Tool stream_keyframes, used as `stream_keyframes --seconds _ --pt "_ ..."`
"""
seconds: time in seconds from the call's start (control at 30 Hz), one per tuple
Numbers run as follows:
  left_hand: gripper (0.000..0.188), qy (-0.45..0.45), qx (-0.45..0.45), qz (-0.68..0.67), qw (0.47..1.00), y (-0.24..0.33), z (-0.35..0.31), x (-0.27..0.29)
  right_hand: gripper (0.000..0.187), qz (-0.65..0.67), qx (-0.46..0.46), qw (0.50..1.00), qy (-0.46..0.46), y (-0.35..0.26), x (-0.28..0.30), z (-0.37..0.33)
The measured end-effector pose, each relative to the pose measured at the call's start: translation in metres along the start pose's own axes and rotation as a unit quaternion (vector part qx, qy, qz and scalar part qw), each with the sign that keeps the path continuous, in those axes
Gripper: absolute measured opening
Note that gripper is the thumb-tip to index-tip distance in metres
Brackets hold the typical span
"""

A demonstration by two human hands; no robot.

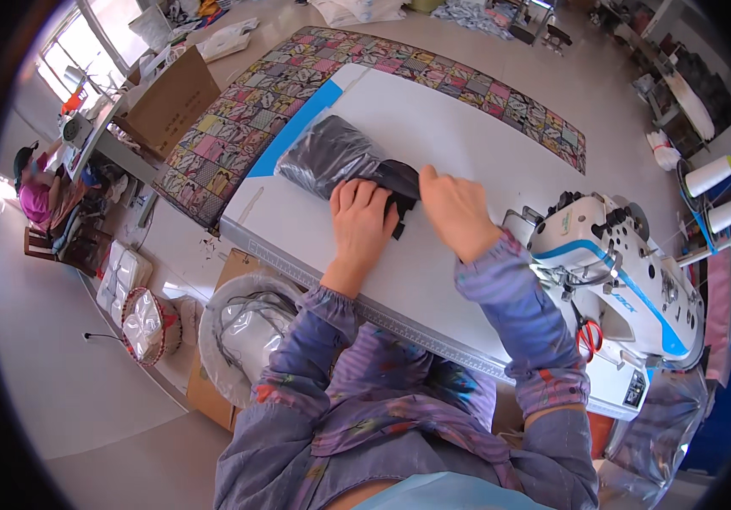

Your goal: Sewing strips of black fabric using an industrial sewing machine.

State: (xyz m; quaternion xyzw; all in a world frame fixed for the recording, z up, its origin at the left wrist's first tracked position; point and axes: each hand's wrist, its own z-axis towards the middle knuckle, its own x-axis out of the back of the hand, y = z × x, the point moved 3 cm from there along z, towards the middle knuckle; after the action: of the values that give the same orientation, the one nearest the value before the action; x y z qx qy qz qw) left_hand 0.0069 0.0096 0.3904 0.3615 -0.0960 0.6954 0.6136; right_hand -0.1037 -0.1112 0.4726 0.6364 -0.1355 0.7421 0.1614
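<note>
A dark bundle in clear plastic wrap [331, 153] lies on the white sewing table [416, 102]. From its right end comes a piece of black fabric [398, 178]. My left hand [359, 221] rests on the near side of the bundle, fingers spread over its edge and thumb towards the black fabric. My right hand [457, 208] is closed in a fist on the right end of the black fabric. What lies under its fingers is hidden. A short dark end of the fabric [401, 225] hangs below, between the two hands.
A white and blue sewing machine [612, 272] stands at the right, with red-handled scissors [589, 338] beside it and thread cones [710, 176] behind. A patchwork-covered surface [238, 127] borders the table's far side. A lined round bin [250, 327] stands near-left. Another person [38, 191] sits far left.
</note>
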Motion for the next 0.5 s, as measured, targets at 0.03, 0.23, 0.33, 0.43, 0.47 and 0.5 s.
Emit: stream_keyframes --seconds 0.03,0.23,0.33,0.43,0.47,0.5 --pt "0.024 -0.013 0.002 0.007 1.000 -0.003 0.001 -0.001 0.006 0.004 -0.018 1.000 0.024 0.003 0.005 -0.023" --pt "0.022 -0.001 0.010 0.000 1.000 -0.036 0.010 -0.013 0.016 -0.060 -0.083 0.994 0.044 0.029 -0.031 -0.170" --pt "0.019 0.029 0.025 -0.065 0.997 -0.042 0.014 -0.004 0.017 -0.060 -0.087 0.993 0.049 0.038 -0.043 -0.204" --pt "0.022 0.030 0.016 -0.148 0.988 -0.006 0.004 0.005 0.017 -0.053 -0.046 0.995 0.064 0.045 -0.040 -0.209" --pt "0.024 0.005 -0.014 -0.180 0.984 0.015 -0.002 0.003 0.017 -0.053 -0.051 0.995 0.064 0.048 -0.044 -0.208" --pt "0.027 -0.070 -0.054 -0.187 0.978 0.044 -0.011 0.003 0.023 -0.038 -0.026 0.995 0.092 0.049 -0.047 -0.207"
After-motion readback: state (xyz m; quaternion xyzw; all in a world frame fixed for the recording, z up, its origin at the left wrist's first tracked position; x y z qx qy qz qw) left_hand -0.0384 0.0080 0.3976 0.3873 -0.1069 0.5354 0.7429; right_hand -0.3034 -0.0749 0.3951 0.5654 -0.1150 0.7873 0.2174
